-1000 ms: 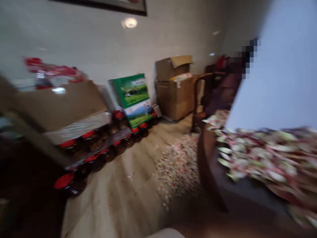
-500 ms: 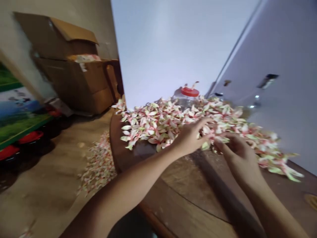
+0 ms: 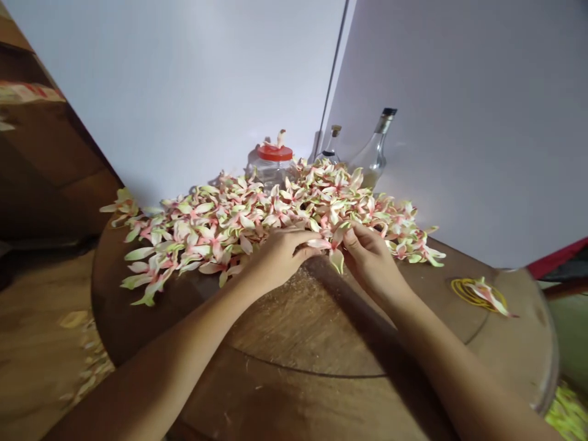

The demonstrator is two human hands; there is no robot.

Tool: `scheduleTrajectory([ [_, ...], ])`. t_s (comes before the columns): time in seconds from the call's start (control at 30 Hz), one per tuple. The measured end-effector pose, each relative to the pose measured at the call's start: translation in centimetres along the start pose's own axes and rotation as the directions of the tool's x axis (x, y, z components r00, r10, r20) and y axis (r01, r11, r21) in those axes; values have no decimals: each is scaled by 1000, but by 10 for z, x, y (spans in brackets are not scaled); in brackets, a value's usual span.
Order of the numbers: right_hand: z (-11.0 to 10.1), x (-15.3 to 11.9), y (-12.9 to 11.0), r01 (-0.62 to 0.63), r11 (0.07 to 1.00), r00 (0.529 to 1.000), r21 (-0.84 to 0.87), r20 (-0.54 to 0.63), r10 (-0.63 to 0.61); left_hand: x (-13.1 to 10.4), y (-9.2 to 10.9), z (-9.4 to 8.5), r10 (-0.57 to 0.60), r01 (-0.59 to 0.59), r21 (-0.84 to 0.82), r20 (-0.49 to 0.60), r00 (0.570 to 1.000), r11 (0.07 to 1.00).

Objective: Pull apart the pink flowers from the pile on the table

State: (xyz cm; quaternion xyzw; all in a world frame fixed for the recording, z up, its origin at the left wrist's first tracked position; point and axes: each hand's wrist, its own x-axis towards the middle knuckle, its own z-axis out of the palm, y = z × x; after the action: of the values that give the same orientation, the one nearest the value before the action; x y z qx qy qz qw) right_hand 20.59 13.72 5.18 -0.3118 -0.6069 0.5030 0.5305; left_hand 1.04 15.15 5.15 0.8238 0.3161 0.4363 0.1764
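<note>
Pink-and-white flowers with pale green tips lie in a broad heap across the back of a round wooden table. At the heap's front edge, my left hand pinches a petal of one flower between thumb and fingers. On the flower's other side my right hand is closed on another of its petals, its thumb on top. The flower is spread between both hands, with one petal hanging down.
Behind the heap stand a clear jar with a red lid and two glass bottles. Yellow rings with a flower on them lie at the table's right. Cardboard boxes are at the left, and loose petals lie on the floor.
The view has swung right, showing more of the table's right side and the bottles. My hands remain together at the heap's front edge, with a flower now clearly visible between them.
</note>
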Motion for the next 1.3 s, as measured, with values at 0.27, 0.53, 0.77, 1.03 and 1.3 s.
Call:
scheduleTrajectory([
  [0.27,9,-2,-11,-17,994,998,109,58,11,-7,9,1,-169,168,-25,-51,984,985],
  [0.53,11,-6,-12,-86,967,992,241,107,61,-11,16,9,-208,205,-62,-54,977,977],
  [0.77,23,-10,-11,-33,938,999,346,-16,41,-14,23,15,-231,223,-78,-128,964,972],
  [1.03,26,-11,-8,-24,945,999,326,-28,35,-13,24,14,-127,132,18,-173,977,991],
  [1.3,7,-8,-12,92,752,982,-652,-67,-178,-5,17,-8,-93,171,340,-234,968,925],
])
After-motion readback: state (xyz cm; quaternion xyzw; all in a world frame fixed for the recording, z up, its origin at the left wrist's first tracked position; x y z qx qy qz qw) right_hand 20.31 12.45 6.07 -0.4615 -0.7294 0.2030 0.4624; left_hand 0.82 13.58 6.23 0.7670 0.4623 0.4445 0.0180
